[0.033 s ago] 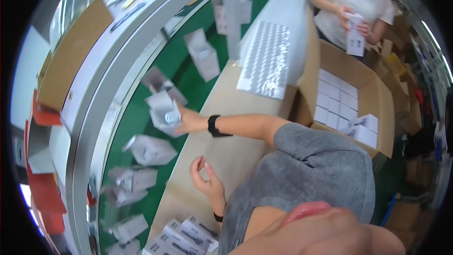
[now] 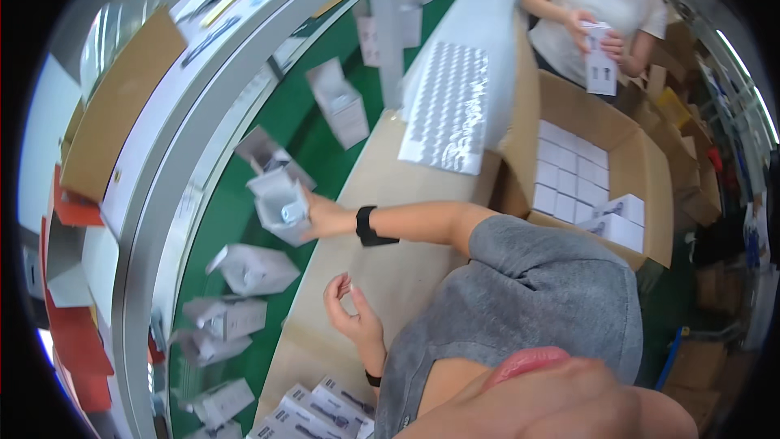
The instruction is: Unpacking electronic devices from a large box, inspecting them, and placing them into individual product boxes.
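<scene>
My right hand (image 2: pixel 321 218), with a black band on its wrist, reaches over the green belt (image 2: pixel 280 286) and grips the side of an open white box (image 2: pixel 275 203). Its flaps stand up, and a pale blue-white piece (image 2: pixel 292 211) shows inside; some of my fingers are hidden behind the box. Close to my body, my left hand (image 2: pixel 353 313) hovers over the beige table edge with loosely curled fingers and a gap to the thumb, holding nothing. Right behind the gripped box stands another open box (image 2: pixel 272 153). Several more open white boxes (image 2: pixel 256 268) line the belt.
Closed printed boxes (image 2: pixel 313 415) lie on the table at the lower edge. A clear-wrapped tray (image 2: pixel 445 106) rests farther along. At the right, a large carton (image 2: pixel 654 195) holds rows of white boxes. Behind it, a co-worker (image 2: pixel 597 8) holds a white box. A grey post (image 2: pixel 383 32) rises beside the belt.
The whole view has shifted slightly to the left. My right hand stays on the open box, and my left hand keeps its loose curl.
</scene>
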Available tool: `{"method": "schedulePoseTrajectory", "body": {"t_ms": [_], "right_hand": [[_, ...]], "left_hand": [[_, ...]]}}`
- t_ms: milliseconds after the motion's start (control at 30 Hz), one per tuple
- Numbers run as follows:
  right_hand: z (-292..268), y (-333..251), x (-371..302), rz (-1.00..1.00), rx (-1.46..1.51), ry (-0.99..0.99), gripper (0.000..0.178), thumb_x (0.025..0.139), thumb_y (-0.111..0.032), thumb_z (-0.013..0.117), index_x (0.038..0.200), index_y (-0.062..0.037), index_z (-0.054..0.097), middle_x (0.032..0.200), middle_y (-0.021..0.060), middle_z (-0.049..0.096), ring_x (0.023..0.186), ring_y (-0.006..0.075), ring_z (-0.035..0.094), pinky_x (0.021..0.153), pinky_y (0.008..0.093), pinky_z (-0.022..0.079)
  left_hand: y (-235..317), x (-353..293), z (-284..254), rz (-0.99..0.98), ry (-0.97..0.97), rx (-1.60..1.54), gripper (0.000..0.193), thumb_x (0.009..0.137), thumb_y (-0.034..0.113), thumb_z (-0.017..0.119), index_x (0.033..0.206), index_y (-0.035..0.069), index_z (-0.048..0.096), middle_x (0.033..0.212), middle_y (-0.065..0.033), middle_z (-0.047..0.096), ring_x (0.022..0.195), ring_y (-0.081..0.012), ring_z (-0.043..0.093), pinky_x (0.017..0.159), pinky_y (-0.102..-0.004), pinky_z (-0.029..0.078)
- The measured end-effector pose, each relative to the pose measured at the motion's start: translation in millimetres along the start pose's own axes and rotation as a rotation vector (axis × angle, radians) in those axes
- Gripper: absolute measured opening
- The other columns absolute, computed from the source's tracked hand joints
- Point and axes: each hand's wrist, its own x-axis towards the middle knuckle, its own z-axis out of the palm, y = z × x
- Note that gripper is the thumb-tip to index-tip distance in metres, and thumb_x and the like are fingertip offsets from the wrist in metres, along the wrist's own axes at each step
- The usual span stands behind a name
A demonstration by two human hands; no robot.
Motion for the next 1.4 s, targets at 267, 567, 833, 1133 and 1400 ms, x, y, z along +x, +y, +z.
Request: {"method": "schedulePoseTrajectory", "body": {"t_ms": [267,567,833,1133,1400], "right_hand": [[-142.4,-103.3,-161.6,-0.212,0.31,-0.52,0.045,0.085,-0.026,0.055,0.121,-0.0018,0.044,0.108,0.0134,0.056,0.098,0.0215,0.055,0.079,0.0311,0.045],[-351.9,-71.4,-417.0,0.663,-0.659,0.3,0.047,0.082,-0.028,0.056,0.117,0.0006,0.046,0.098,0.0178,0.059,0.092,0.0303,0.056,0.08,0.0347,0.044],[-344.6,96.6,-537.4,0.916,-0.975,0.2,0.067,0.073,-0.044,0.06,0.121,0.0002,0.043,0.127,0.0291,0.032,0.117,0.0435,0.032,0.096,0.0449,0.031],[-375.9,114.9,-455.6,0.597,-0.754,-0.15,0.077,0.061,-0.055,0.065,0.118,-0.0059,0.049,0.114,0.0252,0.043,0.11,0.039,0.038,0.092,0.0422,0.034],[-374.4,116.8,-447.5,0.464,-1.005,-0.134,0.076,0.06,-0.055,0.065,0.11,0.0009,0.052,0.106,0.0207,0.052,0.104,0.0352,0.044,0.087,0.0417,0.037]], "left_hand": [[25.8,-1.3,41.2,0.23,-0.572,0.083,0.028,0.082,0.014,0.054,0.104,-0.004,0.055,0.09,-0.0151,0.06,0.085,-0.0237,0.058,0.077,-0.0307,0.043],[27.0,-58.6,173.2,-0.335,-1.587,-0.331,0.026,0.087,0.024,0.051,0.101,0.003,0.059,0.081,-0.0073,0.063,0.064,-0.0119,0.06,0.058,-0.0279,0.048],[-11.9,-110.7,225.9,0.075,-1.516,-0.025,0.026,0.082,0.03,0.053,0.081,0.008,0.066,0.068,-0.0089,0.063,0.066,-0.0223,0.061,0.058,-0.0312,0.046],[28.7,-73.8,181.3,0.218,-1.537,0.187,0.028,0.082,0.03,0.053,0.093,0.006,0.062,0.085,-0.0144,0.062,0.079,-0.0297,0.059,0.069,-0.0371,0.046],[87.8,-18.4,161.0,0.355,-0.998,0.04,0.019,0.079,0.016,0.058,0.092,0.002,0.06,0.085,-0.0155,0.062,0.075,-0.0292,0.06,0.065,-0.0342,0.047]]}}
